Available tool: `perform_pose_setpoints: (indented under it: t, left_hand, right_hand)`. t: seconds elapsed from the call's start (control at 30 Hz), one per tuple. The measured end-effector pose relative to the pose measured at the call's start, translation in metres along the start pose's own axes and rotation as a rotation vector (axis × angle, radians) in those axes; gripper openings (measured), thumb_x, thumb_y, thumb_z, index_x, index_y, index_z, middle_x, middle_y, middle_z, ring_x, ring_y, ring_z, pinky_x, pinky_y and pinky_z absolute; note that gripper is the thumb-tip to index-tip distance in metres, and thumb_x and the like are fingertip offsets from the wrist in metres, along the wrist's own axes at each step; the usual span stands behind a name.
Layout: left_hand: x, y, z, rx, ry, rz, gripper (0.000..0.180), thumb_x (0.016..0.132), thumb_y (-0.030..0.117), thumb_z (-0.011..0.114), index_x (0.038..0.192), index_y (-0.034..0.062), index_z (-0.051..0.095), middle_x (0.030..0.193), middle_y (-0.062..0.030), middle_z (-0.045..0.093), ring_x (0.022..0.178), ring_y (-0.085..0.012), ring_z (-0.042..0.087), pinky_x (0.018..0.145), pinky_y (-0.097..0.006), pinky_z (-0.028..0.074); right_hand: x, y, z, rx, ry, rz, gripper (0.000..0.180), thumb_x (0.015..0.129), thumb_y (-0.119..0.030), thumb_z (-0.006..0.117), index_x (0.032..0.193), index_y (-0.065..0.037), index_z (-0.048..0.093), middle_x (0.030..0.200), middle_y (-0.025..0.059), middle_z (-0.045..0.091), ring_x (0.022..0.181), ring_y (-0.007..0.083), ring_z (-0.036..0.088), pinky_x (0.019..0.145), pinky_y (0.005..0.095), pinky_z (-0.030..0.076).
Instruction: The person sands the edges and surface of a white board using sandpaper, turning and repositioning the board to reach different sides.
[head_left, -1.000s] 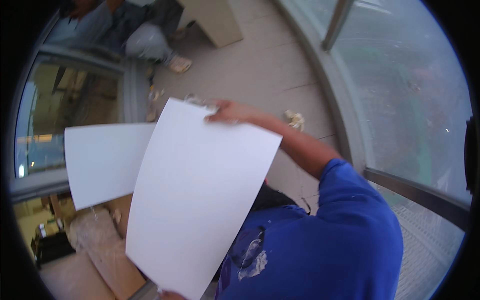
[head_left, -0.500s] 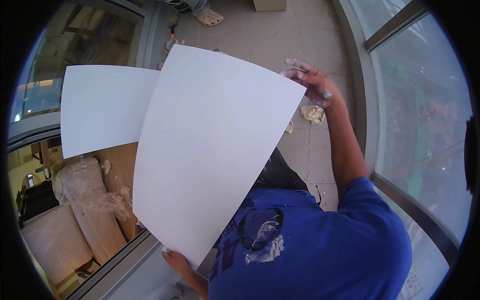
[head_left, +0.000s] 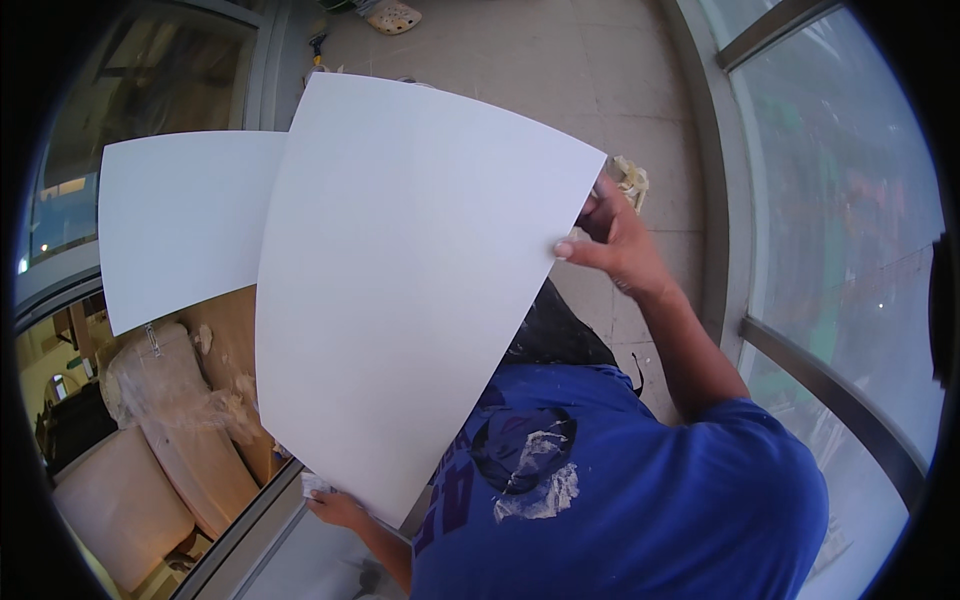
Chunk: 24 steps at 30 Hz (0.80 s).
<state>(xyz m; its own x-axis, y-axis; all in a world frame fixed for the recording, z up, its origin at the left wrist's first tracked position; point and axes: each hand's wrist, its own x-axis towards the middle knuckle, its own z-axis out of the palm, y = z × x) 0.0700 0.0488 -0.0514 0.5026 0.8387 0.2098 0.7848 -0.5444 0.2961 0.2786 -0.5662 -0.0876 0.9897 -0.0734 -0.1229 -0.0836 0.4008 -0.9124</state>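
A large white flat panel (head_left: 410,270) slants across the view in front of me, one long edge running down toward my chest. My left hand (head_left: 338,508) grips its near lower edge, with part of the fingers hidden behind it. At the right edge, my right hand (head_left: 625,250) is closed on the panel. The thumb lies at the front of that edge, and the other fingers are partly out of sight behind. A second white panel (head_left: 190,220) shows to the left, partly covered by the first one.
A crumpled pale wad (head_left: 630,182) lies on the tiled floor (head_left: 650,60) beyond my right hand. Windows with a grey frame (head_left: 735,200) line the right. Left, past a sill, are plastic-wrapped boards (head_left: 165,400). A person's shoe (head_left: 390,16) is at the top.
My right hand has come down from near the panel's far right corner and closed on its right edge. The panel has shifted slightly left in view. My left hand still holds the lower edge.
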Motion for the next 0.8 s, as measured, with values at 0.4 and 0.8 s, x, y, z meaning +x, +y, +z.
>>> perform_pose_setpoints:
  t: [0.4, 0.8]
  left_hand:
    - [0.171, -0.031, 0.101, -0.608, -0.114, 0.143, 0.041, 0.111, 0.027, 0.048, 0.133, -0.0031, 0.063, 0.129, -0.0170, 0.066, 0.115, -0.0292, 0.065, 0.106, -0.043, 0.048]
    - [0.147, 0.230, 0.116, -0.284, -0.511, 0.660, 0.032, 0.107, 0.030, 0.057, 0.116, 0.0004, 0.066, 0.098, -0.0236, 0.072, 0.089, -0.0372, 0.067, 0.083, -0.044, 0.052]
  right_hand:
    - [-0.016, 0.014, 0.045, -0.054, 0.186, 0.085, 0.070, 0.100, -0.010, 0.071, 0.157, -0.001, 0.033, 0.132, 0.0117, 0.063, 0.119, 0.0181, 0.059, 0.101, 0.0354, 0.048]
    - [-0.057, 0.030, 0.073, -0.087, -0.161, 0.418, 0.046, 0.097, -0.007, 0.073, 0.138, 0.004, 0.056, 0.128, 0.0144, 0.065, 0.117, 0.0221, 0.062, 0.104, 0.0378, 0.048]
